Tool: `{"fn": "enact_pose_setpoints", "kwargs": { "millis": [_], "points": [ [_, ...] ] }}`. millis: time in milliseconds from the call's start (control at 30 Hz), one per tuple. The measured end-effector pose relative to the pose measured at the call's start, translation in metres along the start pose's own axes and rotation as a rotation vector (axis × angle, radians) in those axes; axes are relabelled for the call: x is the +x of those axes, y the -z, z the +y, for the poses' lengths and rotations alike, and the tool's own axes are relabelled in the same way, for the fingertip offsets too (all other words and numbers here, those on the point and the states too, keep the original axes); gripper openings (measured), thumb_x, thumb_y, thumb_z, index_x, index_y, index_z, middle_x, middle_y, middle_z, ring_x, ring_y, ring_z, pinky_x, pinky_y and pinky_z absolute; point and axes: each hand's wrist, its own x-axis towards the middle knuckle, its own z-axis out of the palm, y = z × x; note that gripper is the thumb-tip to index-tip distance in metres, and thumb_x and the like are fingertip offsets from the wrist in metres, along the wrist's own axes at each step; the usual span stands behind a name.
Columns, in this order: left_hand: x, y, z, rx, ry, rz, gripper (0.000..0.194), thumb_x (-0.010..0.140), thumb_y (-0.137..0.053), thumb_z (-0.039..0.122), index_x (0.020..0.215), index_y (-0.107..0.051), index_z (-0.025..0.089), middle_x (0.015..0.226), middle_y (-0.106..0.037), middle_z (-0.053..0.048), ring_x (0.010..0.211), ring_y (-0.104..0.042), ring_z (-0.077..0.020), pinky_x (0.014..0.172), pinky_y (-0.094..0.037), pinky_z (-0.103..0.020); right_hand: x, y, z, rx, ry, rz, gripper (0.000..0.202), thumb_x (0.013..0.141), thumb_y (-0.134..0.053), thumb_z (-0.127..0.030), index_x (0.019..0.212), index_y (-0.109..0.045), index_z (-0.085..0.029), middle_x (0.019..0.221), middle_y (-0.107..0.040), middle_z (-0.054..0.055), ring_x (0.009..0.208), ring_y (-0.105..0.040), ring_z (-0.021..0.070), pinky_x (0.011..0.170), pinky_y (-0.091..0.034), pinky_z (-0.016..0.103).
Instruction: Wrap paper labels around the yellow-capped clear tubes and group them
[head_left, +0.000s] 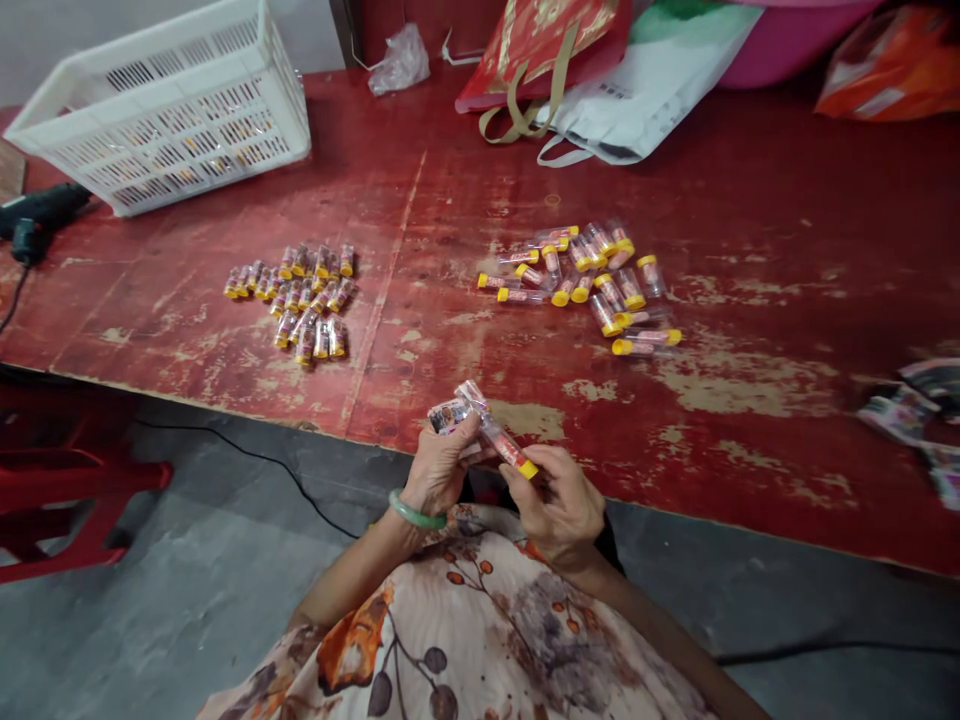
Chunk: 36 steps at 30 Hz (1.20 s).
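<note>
My left hand (pixel 442 465), with a green bangle at the wrist, grips printed plastic wrappers (pixel 450 413) near the table's front edge. A clear tube with a yellow cap (pixel 506 447) slants between my hands, its upper end by the wrappers. The fingers of my right hand (pixel 559 500) are closed around its capped end. Beyond my hands, to the right, lies a loose group of clear tubes with yellow caps (pixel 607 293). A group of shorter-looking wrapped tubes (pixel 300 295) lies on the left.
A white slatted basket (pixel 202 135) stands at the back left of the red table (pixel 420 340), near a dark corded tool (pixel 37 220). Bags (pixel 637 90) lie at the back. More wrappers (pixel 904 410) are at the right; a red stool (pixel 67 480) stands left.
</note>
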Motion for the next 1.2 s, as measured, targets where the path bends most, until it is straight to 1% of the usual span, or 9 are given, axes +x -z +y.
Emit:
{"fn": "enact_pose_setpoints", "kwargs": {
  "millis": [133, 233, 300, 400, 467, 600, 667, 933, 1200],
  "points": [
    [-0.005, -0.004, -0.002, -0.008, -0.027, -0.026, 0.040, 0.052, -0.090, 0.033, 0.077, -0.067, 0.012, 0.070, -0.068, -0.001, 0.058, -0.062, -0.0106, 0.059, -0.052, -0.022, 0.000, -0.003, -0.001, -0.287, 0.324, 0.035, 0.041, 0.075, -0.077, -0.016, 0.112, -0.059, -0.016, 0.090, -0.069, 0.007, 0.077, -0.068, 0.0165, 0.068, -0.055, 0.024],
    [-0.009, -0.006, 0.000, -0.001, -0.019, -0.053, 0.040, 0.050, -0.091, 0.032, 0.075, -0.068, 0.011, 0.068, -0.067, 0.000, 0.058, -0.060, -0.0092, 0.058, -0.049, -0.021, 0.010, -0.003, -0.001, -0.154, 0.265, -0.020, 0.042, 0.079, -0.073, -0.018, 0.117, -0.057, -0.016, 0.095, -0.066, 0.010, 0.082, -0.067, 0.0187, 0.070, -0.056, 0.028],
    [-0.011, -0.006, 0.003, -0.002, -0.024, -0.070, 0.039, 0.053, -0.089, 0.035, 0.076, -0.068, 0.011, 0.070, -0.068, -0.001, 0.060, -0.061, -0.0098, 0.061, -0.050, -0.022, 0.018, 0.001, 0.000, 0.027, 0.169, -0.141, 0.034, 0.085, -0.065, -0.019, 0.118, -0.056, -0.017, 0.101, -0.065, 0.011, 0.089, -0.066, 0.0201, 0.073, -0.057, 0.031],
    [-0.013, -0.003, 0.007, 0.008, -0.025, -0.099, 0.036, 0.058, -0.087, 0.034, 0.081, -0.069, 0.012, 0.075, -0.070, -0.002, 0.064, -0.063, -0.0116, 0.064, -0.052, -0.023, 0.027, 0.007, 0.003, 0.139, 0.111, -0.265, 0.028, 0.088, -0.059, -0.017, 0.116, -0.057, -0.016, 0.104, -0.064, 0.011, 0.080, -0.065, 0.0160, 0.069, -0.056, 0.028],
    [-0.014, -0.001, 0.007, 0.022, -0.009, -0.125, 0.035, 0.059, -0.087, 0.031, 0.082, -0.069, 0.011, 0.076, -0.070, -0.003, 0.065, -0.064, -0.0116, 0.064, -0.051, -0.023, 0.029, 0.009, 0.005, 0.098, 0.160, -0.229, 0.027, 0.088, -0.061, -0.018, 0.115, -0.058, -0.015, 0.101, -0.065, 0.011, 0.075, -0.064, 0.0140, 0.067, -0.055, 0.026],
    [-0.019, -0.002, 0.002, 0.017, 0.023, -0.150, 0.037, 0.056, -0.088, 0.033, 0.079, -0.069, 0.011, 0.073, -0.069, -0.002, 0.062, -0.061, -0.0099, 0.062, -0.050, -0.021, 0.026, 0.005, 0.009, -0.135, 0.392, -0.142, 0.027, 0.088, -0.062, -0.019, 0.114, -0.056, -0.016, 0.095, -0.069, 0.009, 0.085, -0.068, 0.0157, 0.072, -0.053, 0.024],
    [-0.021, -0.002, 0.000, 0.030, 0.032, -0.146, 0.038, 0.056, -0.088, 0.034, 0.079, -0.069, 0.011, 0.073, -0.069, -0.002, 0.062, -0.062, -0.0103, 0.062, -0.051, -0.022, 0.026, 0.003, 0.010, -0.193, 0.434, -0.112, 0.027, 0.088, -0.063, -0.019, 0.114, -0.056, -0.016, 0.092, -0.070, 0.008, 0.085, -0.069, 0.0151, 0.073, -0.052, 0.023],
    [-0.027, -0.004, 0.007, 0.058, 0.068, -0.171, 0.038, 0.057, -0.087, 0.037, 0.081, -0.070, 0.012, 0.073, -0.069, -0.002, 0.062, -0.063, -0.0122, 0.062, -0.052, -0.024, 0.033, 0.011, 0.004, 0.023, 0.233, -0.192, 0.027, 0.087, -0.057, -0.013, 0.113, -0.061, -0.019, 0.096, -0.069, 0.008, 0.086, -0.069, 0.0174, 0.069, -0.056, 0.026],
    [-0.030, -0.008, 0.009, 0.040, 0.048, -0.149, 0.037, 0.051, -0.090, 0.031, 0.078, -0.072, 0.012, 0.072, -0.070, -0.002, 0.061, -0.063, -0.0117, 0.062, -0.052, -0.023, 0.023, 0.006, -0.005, -0.134, 0.327, -0.102, 0.029, 0.081, -0.063, -0.008, 0.107, -0.063, -0.022, 0.096, -0.071, 0.005, 0.086, -0.070, 0.0163, 0.072, -0.056, 0.026]
  ]
}}
